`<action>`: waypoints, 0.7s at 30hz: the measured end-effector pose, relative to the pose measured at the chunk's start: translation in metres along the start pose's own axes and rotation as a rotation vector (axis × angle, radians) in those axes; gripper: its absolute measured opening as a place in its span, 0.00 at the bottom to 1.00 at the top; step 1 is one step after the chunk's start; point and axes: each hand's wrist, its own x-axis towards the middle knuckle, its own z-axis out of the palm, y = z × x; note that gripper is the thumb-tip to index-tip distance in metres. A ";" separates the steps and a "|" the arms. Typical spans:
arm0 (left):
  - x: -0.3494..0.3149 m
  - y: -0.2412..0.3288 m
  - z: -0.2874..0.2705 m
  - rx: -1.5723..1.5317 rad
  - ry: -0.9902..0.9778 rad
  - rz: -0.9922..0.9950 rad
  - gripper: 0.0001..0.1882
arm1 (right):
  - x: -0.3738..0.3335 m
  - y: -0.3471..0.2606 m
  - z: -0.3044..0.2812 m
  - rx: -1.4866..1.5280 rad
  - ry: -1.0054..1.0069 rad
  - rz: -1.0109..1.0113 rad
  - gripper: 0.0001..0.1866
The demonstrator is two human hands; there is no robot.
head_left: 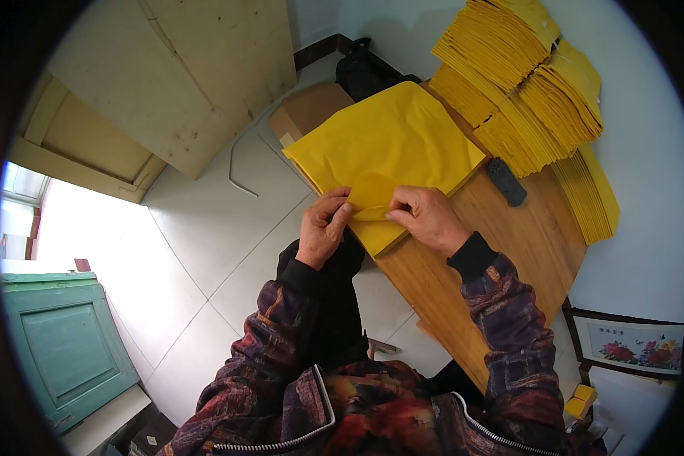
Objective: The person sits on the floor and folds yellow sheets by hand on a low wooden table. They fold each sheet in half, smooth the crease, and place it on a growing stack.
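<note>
A large yellow sheet-like piece [391, 137], paper or cloth, lies spread over the near left part of the wooden table [501, 258], apparently on top of others. At its near edge a smaller yellow flap [371, 194] stands raised between my hands. Thumb and fingers of my left hand [323, 229] pinch the left side of this flap. My right hand [432, 217] is closed on its right side, thumb and forefinger together. Whether the flap is part of the large piece or separate, I cannot tell.
Tied bundles of folded yellow pieces [509, 83] are piled at the table's far right, against the wall. A dark grey block-like object [506, 181] lies before them. Beyond the table are a cardboard box [304, 110] and a black bag [365, 72]. A framed flower picture [631, 346] leans at right.
</note>
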 end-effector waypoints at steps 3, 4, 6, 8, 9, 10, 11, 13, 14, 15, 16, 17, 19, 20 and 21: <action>0.000 0.000 0.004 -0.007 0.004 0.006 0.14 | 0.000 0.000 -0.002 0.001 0.006 0.016 0.10; -0.001 0.001 0.003 -0.008 0.004 -0.001 0.14 | 0.000 -0.001 -0.001 0.005 0.007 0.013 0.09; -0.001 0.002 0.004 -0.028 0.003 -0.014 0.14 | 0.001 -0.002 -0.002 0.001 0.013 0.010 0.09; -0.001 0.002 0.003 -0.064 0.002 -0.039 0.14 | 0.002 -0.003 -0.004 -0.008 0.019 0.009 0.09; -0.001 0.003 0.002 -0.068 -0.004 -0.033 0.14 | 0.002 -0.004 -0.005 -0.007 0.015 0.017 0.10; -0.001 0.003 0.002 -0.072 -0.010 -0.026 0.14 | 0.003 -0.005 -0.005 -0.008 0.015 0.018 0.10; -0.001 0.004 0.001 -0.075 -0.016 -0.018 0.14 | 0.003 -0.005 -0.006 -0.011 0.018 0.014 0.10; -0.001 0.005 0.001 -0.097 -0.017 -0.023 0.13 | 0.005 -0.006 -0.006 0.001 0.017 0.023 0.11; -0.001 0.005 0.001 -0.114 -0.017 -0.029 0.13 | 0.005 -0.006 -0.006 0.005 0.017 0.025 0.12; 0.000 0.006 0.002 -0.111 -0.023 -0.008 0.13 | 0.006 -0.006 -0.006 0.011 0.023 0.029 0.11; 0.000 0.006 0.002 -0.115 -0.030 0.011 0.13 | 0.007 -0.006 -0.006 0.017 0.030 0.033 0.11; 0.001 0.006 0.003 -0.119 -0.036 0.028 0.13 | 0.007 -0.005 -0.005 0.025 0.037 0.040 0.11; 0.000 0.006 0.003 -0.123 -0.043 0.036 0.13 | 0.009 -0.004 -0.004 0.035 0.064 0.026 0.10; 0.000 0.006 0.003 -0.124 -0.046 0.041 0.12 | 0.011 -0.004 -0.003 0.044 0.079 0.020 0.10; 0.000 0.006 0.003 -0.132 -0.046 0.035 0.13 | 0.012 -0.004 -0.002 0.044 0.088 0.011 0.10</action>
